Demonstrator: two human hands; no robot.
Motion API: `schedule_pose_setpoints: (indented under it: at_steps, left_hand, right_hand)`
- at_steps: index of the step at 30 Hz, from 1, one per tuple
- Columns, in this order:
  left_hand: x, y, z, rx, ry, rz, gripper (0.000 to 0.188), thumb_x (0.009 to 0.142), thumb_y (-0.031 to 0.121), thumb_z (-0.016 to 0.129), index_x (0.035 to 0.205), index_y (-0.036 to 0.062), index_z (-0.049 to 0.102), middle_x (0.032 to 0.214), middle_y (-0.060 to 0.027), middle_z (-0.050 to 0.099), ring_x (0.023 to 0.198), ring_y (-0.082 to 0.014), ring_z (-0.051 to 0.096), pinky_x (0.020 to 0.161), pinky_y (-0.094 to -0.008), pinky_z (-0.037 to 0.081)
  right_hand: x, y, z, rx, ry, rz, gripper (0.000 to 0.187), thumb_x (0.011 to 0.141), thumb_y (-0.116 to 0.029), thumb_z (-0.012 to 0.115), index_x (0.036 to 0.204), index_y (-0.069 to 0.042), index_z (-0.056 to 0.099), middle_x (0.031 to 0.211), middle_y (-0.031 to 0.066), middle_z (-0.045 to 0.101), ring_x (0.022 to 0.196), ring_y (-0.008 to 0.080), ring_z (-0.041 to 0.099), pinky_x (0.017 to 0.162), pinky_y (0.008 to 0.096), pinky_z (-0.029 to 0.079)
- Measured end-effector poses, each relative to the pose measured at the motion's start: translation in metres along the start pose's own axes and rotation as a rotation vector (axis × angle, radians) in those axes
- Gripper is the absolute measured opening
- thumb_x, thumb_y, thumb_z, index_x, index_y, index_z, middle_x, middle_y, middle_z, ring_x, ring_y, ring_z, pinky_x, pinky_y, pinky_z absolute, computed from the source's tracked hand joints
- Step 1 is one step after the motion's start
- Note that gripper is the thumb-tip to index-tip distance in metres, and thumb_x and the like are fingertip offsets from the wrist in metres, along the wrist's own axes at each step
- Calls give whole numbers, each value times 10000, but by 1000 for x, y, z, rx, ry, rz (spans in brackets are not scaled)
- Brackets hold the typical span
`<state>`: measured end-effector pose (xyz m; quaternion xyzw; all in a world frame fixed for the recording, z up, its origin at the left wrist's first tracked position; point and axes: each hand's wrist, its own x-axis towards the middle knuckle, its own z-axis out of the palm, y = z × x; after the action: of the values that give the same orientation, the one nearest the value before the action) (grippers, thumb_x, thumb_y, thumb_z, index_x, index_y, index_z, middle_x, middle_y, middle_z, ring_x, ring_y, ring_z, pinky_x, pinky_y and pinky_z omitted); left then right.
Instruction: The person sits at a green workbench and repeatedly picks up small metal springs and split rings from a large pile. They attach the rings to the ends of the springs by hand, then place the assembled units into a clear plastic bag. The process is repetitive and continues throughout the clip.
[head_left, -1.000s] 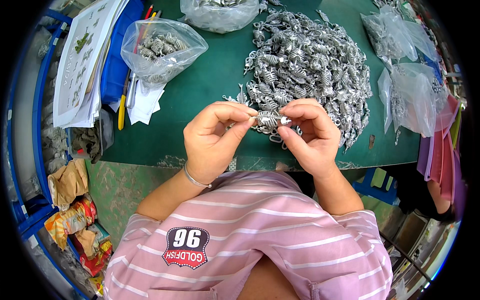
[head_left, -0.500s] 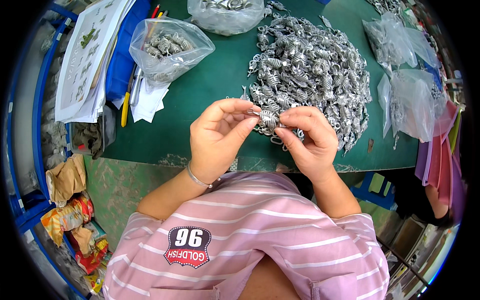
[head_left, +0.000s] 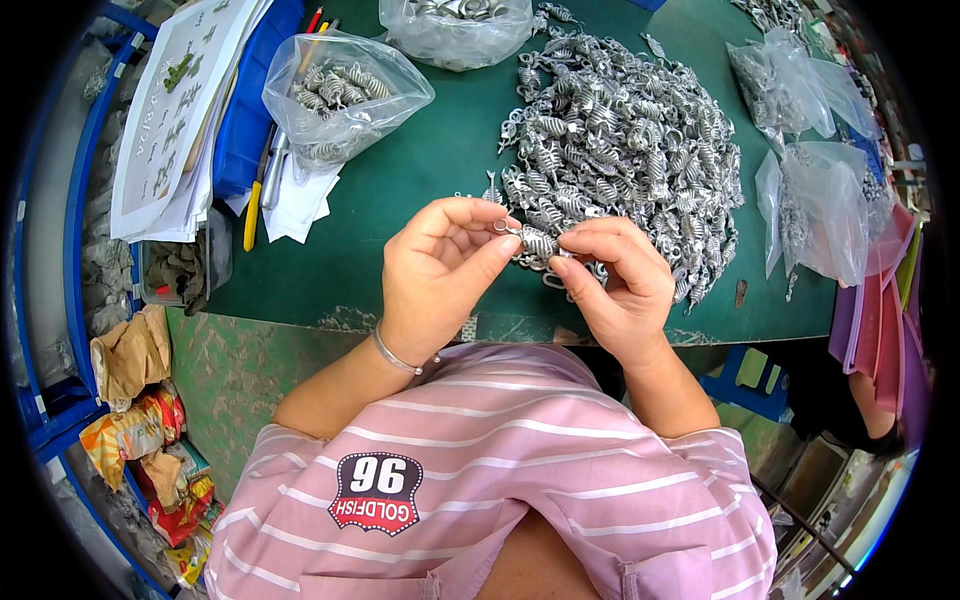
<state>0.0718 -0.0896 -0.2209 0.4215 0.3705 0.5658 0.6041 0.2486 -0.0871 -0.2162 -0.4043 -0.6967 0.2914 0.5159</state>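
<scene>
Both L hand [head_left: 440,265] & R hand [head_left: 625,295] fingers [head_left: 600,240] pinch ribbed silver-grey metal piece [head_left: 539,242]; slack grip could prob. drop it, lost amid grey metal-parts heap [head_left: 630,150] beyond fingers.

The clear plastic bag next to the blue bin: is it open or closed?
Open: the clear plastic bag has its mouth spread wide, and silvery ribbed pieces show inside.

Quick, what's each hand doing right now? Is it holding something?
Left hand: closed, pinching the left end of a ribbed silver metal piece.
Right hand: closed, pinching that piece's right end.
</scene>
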Motion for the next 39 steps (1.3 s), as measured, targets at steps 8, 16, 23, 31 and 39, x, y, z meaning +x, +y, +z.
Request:
schedule_pose_setpoints:
  at_steps: [8, 16, 23, 31, 39]
  left_hand:
    - [0, 1, -1, -24, 20, -81, 210, 821, -8, 626, 1013, -36, 546, 940, -119, 630, 824, -152, 616, 723, -233, 483]
    - [2, 1, 0, -67, 0, -13, 197, 803, -87, 612, 982, -42, 543, 953, -98, 617, 857, -126, 600, 779, -246, 498]
    - [3, 0, 0, -13, 34, 13, 184, 798, -99, 609, 964, -41, 552, 955, -111, 624, 861, -131, 609, 774, -246, 504]
    - [2, 12, 2, -217, -10, -287, 211, 909, 15, 488, 1096, -68, 540, 988, -158, 630, 880, -207, 638, 800, -316, 526]
    - [2, 22, -29, -531, 33, -454, 297, 955, 159, 415, 1185, -17, 482, 924, -121, 620, 802, -191, 607, 681, -320, 513]
  right_hand:
    - [0, -1, 0, -3, -28, 9, 183, 693, 62, 714, 858, 17, 647, 824, 100, 615, 647, 133, 588, 567, 225, 481]
    - [0, -1, 1, 34, -9, 23, 226, 695, 77, 708, 900, 24, 629, 879, 112, 602, 692, 130, 593, 599, 222, 497]
    - [-4, 0, 2, 277, 42, 128, 319, 723, 103, 682, 1014, 43, 566, 965, 110, 573, 793, 117, 591, 704, 221, 514]
    - [11, -9, 0, -230, 14, -361, 277, 581, 94, 709, 826, 4, 617, 896, 125, 645, 763, 260, 612, 646, 307, 502]
    - [21, -14, 17, -129, -268, -517, 222, 601, 16, 640, 822, -9, 632, 890, 101, 647, 799, 248, 621, 643, 335, 474]
